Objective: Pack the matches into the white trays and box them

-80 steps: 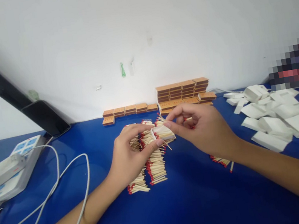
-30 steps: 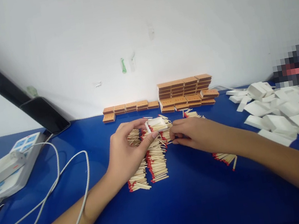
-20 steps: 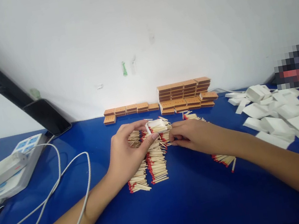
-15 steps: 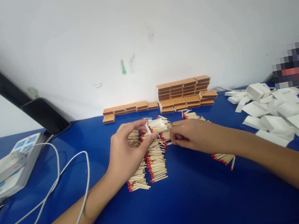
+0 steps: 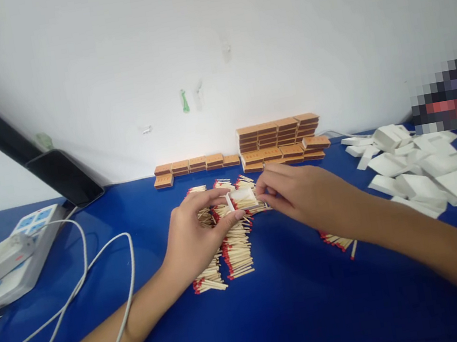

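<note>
My left hand [image 5: 196, 226] grips a white matchbox tray [image 5: 241, 197] by its left end, thumb at the near side and fingers at the far side. Some pale matchsticks show in the tray. At its right end is my right hand [image 5: 301, 188], fingers pinched together; whatever is between them is hidden. Beneath and around the tray lie rows of red-headed matches [image 5: 238, 251], partly covered by my left hand. Another small pile of matches [image 5: 340, 240] shows below my right forearm.
Orange-brown matchboxes [image 5: 276, 126] are stacked against the wall, with a lower row of matchboxes [image 5: 188, 166] to their left. White empty trays [image 5: 429, 166] lie heaped at right. A power strip [image 5: 34, 250], white cable [image 5: 131, 257] and black phone-like slab [image 5: 65, 175] are at left.
My right hand has tipped over, its knuckles higher, with the fingertips still by the tray's right end. The tray has shifted slightly right and down. Fewer red match heads show inside it.
</note>
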A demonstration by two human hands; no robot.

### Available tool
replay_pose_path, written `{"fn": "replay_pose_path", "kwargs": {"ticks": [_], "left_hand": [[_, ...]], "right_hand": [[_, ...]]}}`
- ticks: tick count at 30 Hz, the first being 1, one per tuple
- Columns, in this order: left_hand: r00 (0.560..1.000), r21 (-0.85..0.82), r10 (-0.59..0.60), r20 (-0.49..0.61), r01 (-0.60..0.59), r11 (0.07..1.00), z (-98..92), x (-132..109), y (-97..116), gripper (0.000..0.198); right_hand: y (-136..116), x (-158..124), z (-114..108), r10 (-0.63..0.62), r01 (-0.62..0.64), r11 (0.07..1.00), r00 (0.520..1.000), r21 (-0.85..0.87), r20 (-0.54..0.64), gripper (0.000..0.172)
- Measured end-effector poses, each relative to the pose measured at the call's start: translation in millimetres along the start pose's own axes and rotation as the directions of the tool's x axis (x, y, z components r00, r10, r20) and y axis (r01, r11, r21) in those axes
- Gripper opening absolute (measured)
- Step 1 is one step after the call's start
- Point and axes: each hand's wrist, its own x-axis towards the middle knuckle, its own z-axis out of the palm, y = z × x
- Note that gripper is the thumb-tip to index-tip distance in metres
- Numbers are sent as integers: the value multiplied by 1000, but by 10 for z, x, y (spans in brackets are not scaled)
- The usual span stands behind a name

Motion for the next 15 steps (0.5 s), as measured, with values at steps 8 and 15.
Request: {"fn": "replay_pose_path", "kwargs": {"ticks": [8,15], "left_hand": [[999,93,-8,-31,11,996,-41,48,-61,36],[1000,98,16,-23,-14,995,-31,51,-49,35]], "right_hand": [[377,12,-185,31,-72,986,965,147,261,13],[500,10,-213,-25,-149,953,828,264,560,21]]}}
